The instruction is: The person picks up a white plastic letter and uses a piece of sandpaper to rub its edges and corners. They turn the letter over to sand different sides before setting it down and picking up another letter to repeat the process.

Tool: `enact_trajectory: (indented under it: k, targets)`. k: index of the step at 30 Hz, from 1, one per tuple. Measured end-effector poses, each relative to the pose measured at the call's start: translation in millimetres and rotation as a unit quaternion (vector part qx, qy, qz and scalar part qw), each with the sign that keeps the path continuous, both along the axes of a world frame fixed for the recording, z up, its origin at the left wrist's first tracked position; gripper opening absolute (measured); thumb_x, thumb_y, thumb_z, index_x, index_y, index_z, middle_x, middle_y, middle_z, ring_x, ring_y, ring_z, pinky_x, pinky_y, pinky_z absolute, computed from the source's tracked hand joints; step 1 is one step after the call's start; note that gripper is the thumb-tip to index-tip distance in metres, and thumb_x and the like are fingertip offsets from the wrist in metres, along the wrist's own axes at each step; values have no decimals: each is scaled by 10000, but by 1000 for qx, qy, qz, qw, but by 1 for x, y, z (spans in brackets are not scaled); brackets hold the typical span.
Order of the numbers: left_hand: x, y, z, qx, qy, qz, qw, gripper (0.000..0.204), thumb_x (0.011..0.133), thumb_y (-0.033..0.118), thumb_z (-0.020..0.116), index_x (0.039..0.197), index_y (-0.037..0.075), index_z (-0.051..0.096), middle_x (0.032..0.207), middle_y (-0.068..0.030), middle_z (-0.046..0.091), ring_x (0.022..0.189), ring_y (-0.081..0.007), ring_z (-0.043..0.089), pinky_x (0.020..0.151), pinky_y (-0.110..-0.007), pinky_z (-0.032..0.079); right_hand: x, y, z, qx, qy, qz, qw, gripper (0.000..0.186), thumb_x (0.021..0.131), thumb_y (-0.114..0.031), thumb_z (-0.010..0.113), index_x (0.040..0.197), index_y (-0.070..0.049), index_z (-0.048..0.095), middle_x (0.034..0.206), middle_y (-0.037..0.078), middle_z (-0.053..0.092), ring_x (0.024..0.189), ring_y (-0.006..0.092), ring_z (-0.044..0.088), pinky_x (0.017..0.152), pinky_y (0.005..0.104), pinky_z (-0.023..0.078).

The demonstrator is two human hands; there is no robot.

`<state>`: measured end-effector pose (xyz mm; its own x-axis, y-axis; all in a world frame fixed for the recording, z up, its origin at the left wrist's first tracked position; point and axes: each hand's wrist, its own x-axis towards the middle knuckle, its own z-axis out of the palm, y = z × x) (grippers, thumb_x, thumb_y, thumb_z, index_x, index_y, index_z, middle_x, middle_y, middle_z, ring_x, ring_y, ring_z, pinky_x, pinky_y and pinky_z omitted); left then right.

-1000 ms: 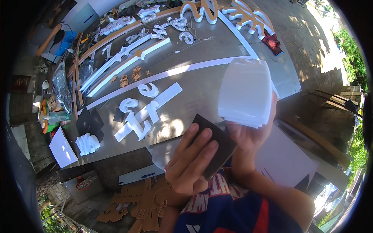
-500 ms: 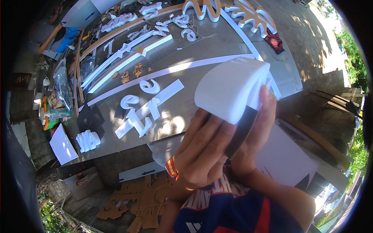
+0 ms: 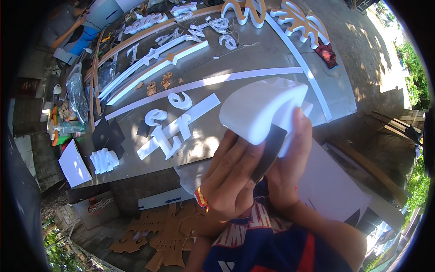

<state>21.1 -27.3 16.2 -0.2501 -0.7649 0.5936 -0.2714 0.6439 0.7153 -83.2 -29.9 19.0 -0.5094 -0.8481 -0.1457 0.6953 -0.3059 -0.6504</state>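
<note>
Raised in front of me is a thick white sign letter (image 3: 258,106) with a smooth, curved face, tilted so that only part of its shape shows. My left hand (image 3: 229,183) is closed at its lower left side, fingers lying together along it. On the right, my right hand (image 3: 287,165) grips the letter with the thumb pressed up against its side. A dark, slightly bent strip (image 3: 270,152) runs down between the two hands; which of them holds it I cannot tell. The palms and some fingertips are hidden.
On the grey metal table (image 3: 253,59) lie white letters (image 3: 170,140), long white strips (image 3: 204,81), brown-faced pieces (image 3: 301,22) and crumpled tan scraps (image 3: 158,84). A dark red cloth (image 3: 325,53) hangs at its right edge. Cut brown sheets (image 3: 163,231) lie below. Another person (image 3: 65,29) is far left.
Both hands have shifted slightly left and down with the white sign letter, and it has turned a little, showing more of its side edge. The grip looks the same.
</note>
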Motion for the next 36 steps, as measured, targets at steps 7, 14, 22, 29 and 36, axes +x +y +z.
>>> enact_trajectory:
  k: [7,14,22,29,36]
  targets:
    - [-5,-7,16,18,24,-29,999,242,842,73,546,1041,-26,642,1003,-210,619,1020,-409,586,869,-425,479,1,4,7,-15,25,14,999,345,906,-339,513,1086,-51,452,964,62,518,897,121,519,780,262,437]
    - [-6,-2,-3,-6,15,-23,1000,366,939,199,468,1135,-89,580,1156,-285,567,1164,-419,497,984,-445,380,0,2,5,-19,50,-15,998,362,932,-314,483,1169,-47,425,1044,85,519,967,161,531,824,300,443]
    - [-14,-2,-11,-11,49,-31,998,335,896,125,499,1128,-104,577,1166,-293,557,1160,-431,497,990,-438,380,-4,4,3,4,34,-22,999,387,931,-311,470,1214,-65,376,1076,106,521,1003,196,548,859,337,462]
    - [-17,9,-22,84,61,-43,994,301,855,71,506,1092,-89,601,1141,-247,589,1155,-404,510,968,-433,415,-15,-4,-1,-53,-109,-34,992,442,945,-240,488,1295,-7,354,1099,145,510,991,212,553,898,359,451]
    - [-9,-9,-13,19,11,-66,998,280,804,14,552,1066,-56,617,1068,-201,622,1084,-375,563,894,-409,469,-13,2,-13,-109,-63,41,991,455,965,-274,457,1323,-13,355,1134,129,516,999,196,543,901,340,441]
